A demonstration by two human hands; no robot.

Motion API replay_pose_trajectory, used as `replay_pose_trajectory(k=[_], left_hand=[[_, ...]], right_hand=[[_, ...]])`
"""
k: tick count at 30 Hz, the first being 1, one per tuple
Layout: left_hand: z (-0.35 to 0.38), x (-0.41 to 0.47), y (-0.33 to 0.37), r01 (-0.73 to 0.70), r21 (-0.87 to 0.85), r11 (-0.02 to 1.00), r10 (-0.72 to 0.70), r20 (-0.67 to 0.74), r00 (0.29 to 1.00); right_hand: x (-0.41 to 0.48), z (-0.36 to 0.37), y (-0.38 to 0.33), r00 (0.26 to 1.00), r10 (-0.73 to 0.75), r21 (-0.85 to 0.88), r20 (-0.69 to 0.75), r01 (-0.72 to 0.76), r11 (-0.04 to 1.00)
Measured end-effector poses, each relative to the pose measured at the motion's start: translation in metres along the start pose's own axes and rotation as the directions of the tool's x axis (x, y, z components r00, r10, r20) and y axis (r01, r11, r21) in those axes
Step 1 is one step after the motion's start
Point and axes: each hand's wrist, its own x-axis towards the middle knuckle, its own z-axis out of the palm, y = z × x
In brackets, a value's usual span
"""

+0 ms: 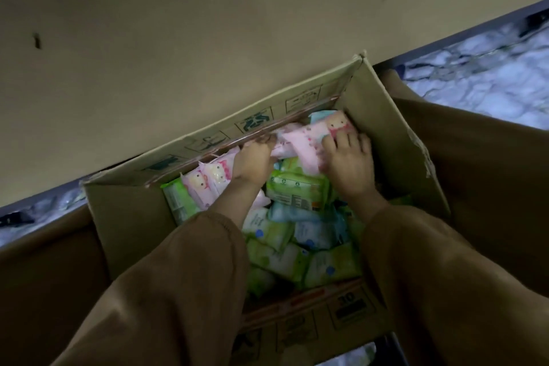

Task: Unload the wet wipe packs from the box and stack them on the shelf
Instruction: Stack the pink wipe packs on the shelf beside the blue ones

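An open cardboard box (124, 217) holds several wet wipe packs in pink, green and blue. Both my hands reach into its far end. My left hand (252, 162) grips the left end of a pink pack (300, 142) printed with a cartoon face. My right hand (349, 162) lies on the right part of the same pack, fingers curled over it. More pink packs (205, 183) stand at the far left of the box. Green packs (297, 190) and blue packs (312, 235) fill the middle and near side.
A large tan panel (208, 38) rises just beyond the box's far wall. The box flaps (416, 157) stand open on both sides. A dark rail (463, 36) and a pale marbled floor (490, 83) show at right and lower left.
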Motion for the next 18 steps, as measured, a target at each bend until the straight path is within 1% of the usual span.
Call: replay_pose_trajectory(k=[2, 4, 6, 8, 9, 10, 12, 13, 15, 17, 18], left_hand=[[0.010, -0.019, -0.002, -0.033, -0.032, 0.999, 0.031, -0.054, 0.998], [0.021, -0.046, -0.002, -0.137, -0.037, 0.990, 0.127, -0.193, 0.973], [0.031, -0.065, -0.004, -0.177, -0.012, 0.984, 0.169, -0.253, 0.953], [0.027, -0.072, 0.000, -0.150, -0.069, 0.986, 0.137, -0.166, 0.977], [0.024, -0.070, 0.001, -0.128, -0.114, 0.985, 0.117, -0.097, 0.988], [0.022, -0.065, 0.001, -0.118, -0.130, 0.984, 0.112, -0.056, 0.992], [0.012, -0.048, -0.001, -0.112, -0.158, 0.981, 0.114, 0.006, 0.993], [0.007, -0.040, -0.002, -0.115, -0.194, 0.974, 0.122, 0.024, 0.992], [0.004, -0.029, -0.005, -0.122, -0.271, 0.955, 0.149, 0.082, 0.985], [0.008, -0.023, -0.010, -0.106, -0.317, 0.942, 0.158, 0.144, 0.977], [0.009, -0.022, -0.010, -0.090, -0.332, 0.939, 0.148, 0.155, 0.977]], right_hand=[[-0.018, 0.003, 0.004, 1.000, -0.025, 0.010, -0.008, 0.025, 1.000], [-0.030, 0.001, 0.007, 0.994, -0.107, 0.055, -0.033, 0.108, 0.993], [-0.038, -0.001, 0.009, 0.982, -0.185, 0.095, -0.034, 0.188, 0.978], [-0.044, -0.002, 0.012, 0.973, -0.227, 0.122, 0.038, 0.221, 0.968], [-0.043, -0.003, 0.016, 0.964, -0.256, 0.148, 0.072, 0.243, 0.959], [-0.041, -0.003, 0.019, 0.953, -0.290, 0.185, 0.091, 0.270, 0.945], [-0.031, -0.010, 0.023, 0.918, -0.344, 0.324, 0.196, 0.271, 0.907], [-0.025, -0.014, 0.025, 0.899, -0.368, 0.385, 0.239, 0.260, 0.885], [-0.016, -0.018, 0.027, 0.877, -0.362, 0.495, 0.316, 0.173, 0.851], [-0.010, -0.016, 0.025, 0.888, -0.317, 0.533, 0.333, 0.100, 0.840], [-0.008, -0.016, 0.023, 0.887, -0.308, 0.529, 0.345, 0.087, 0.844]])
